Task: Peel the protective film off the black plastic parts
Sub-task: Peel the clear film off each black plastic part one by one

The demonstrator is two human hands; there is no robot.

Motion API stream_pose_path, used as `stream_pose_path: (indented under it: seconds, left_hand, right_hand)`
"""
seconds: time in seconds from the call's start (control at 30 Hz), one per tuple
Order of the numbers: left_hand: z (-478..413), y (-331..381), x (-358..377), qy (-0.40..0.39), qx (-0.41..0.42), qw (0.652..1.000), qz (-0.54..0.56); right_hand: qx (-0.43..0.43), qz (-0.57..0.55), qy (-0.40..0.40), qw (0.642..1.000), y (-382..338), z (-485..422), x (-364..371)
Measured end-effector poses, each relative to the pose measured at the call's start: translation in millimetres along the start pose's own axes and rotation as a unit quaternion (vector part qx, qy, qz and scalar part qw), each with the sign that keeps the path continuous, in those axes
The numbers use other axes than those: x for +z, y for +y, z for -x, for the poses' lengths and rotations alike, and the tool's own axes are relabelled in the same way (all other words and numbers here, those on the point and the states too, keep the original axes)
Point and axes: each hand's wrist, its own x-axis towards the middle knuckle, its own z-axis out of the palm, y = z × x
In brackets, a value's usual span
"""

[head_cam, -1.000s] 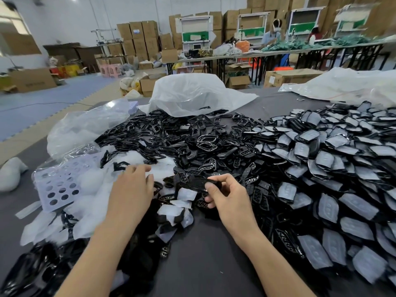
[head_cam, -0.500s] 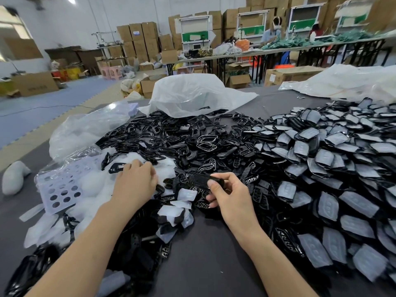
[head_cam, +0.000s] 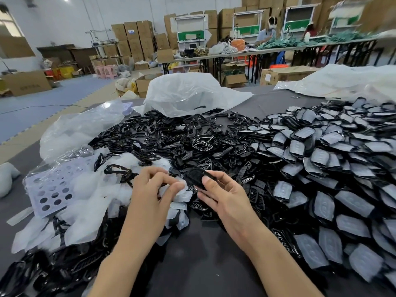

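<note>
The right hand (head_cam: 222, 196) grips a small black plastic part (head_cam: 198, 177) just above the near middle of the dark grey surface (head_cam: 203, 256), with the thumb laid across the part's top face and the other fingers curled beneath it. The left hand (head_cam: 150, 189) sits just beside it, fingers curled in and thumb tip reaching toward a whitish scrap of protective film (head_cam: 184, 193) at the part's left edge (whether thumb and forefinger actually pinch that film, I cannot tell). Under and to the left of the left hand lies a loose heap of peeled white film pieces (head_cam: 90, 189), partly covering a lilac plastic tray with round holes (head_cam: 48, 190). Behind the hands spreads a tangle of glossy black plastic frames (head_cam: 167, 136), and to the right a broad overlapping pile of black parts that still wear their grey-white film (head_cam: 321, 168). A crumpled clear plastic bag (head_cam: 79, 129) lies at the left rear of the surface, and a larger white plastic bag (head_cam: 188, 93) stands at its far edge. Stacked brown cardboard boxes (head_cam: 132, 37) line the far wall.
</note>
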Motion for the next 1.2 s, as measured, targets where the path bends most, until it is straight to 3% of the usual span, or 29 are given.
stream_pose_path:
  seconds: [0.23,0.43,0.57,0.73,0.93,1.2]
  left_hand:
    - [11,12,6,0.006,-0.074,0.978,0.196]
    - [11,11,7,-0.036,-0.16,0.943,0.289]
    - [12,16,7,-0.04,-0.135,0.95,0.278]
    - [15,14,12,-0.1,-0.071,0.981,0.148]
    - [14,10,14,-0.054,-0.083,0.977,0.188]
    - [16,9,12,-0.026,-0.102,0.979,0.175]
  right_hand:
    - [0.025,-0.058,-0.043,0.997,-4,2,1]
    - [0.016,-0.07,0.024,0.997,0,-2,1]
    - [-0.003,-0.08,0.049,0.996,3,-6,-2]
    - [-0.016,-0.035,0.064,0.997,6,-7,-4]
    - [0.02,0.019,0.011,1.0,7,1,-3]
    - [-0.003,0.071,-0.05,0.996,7,4,1]
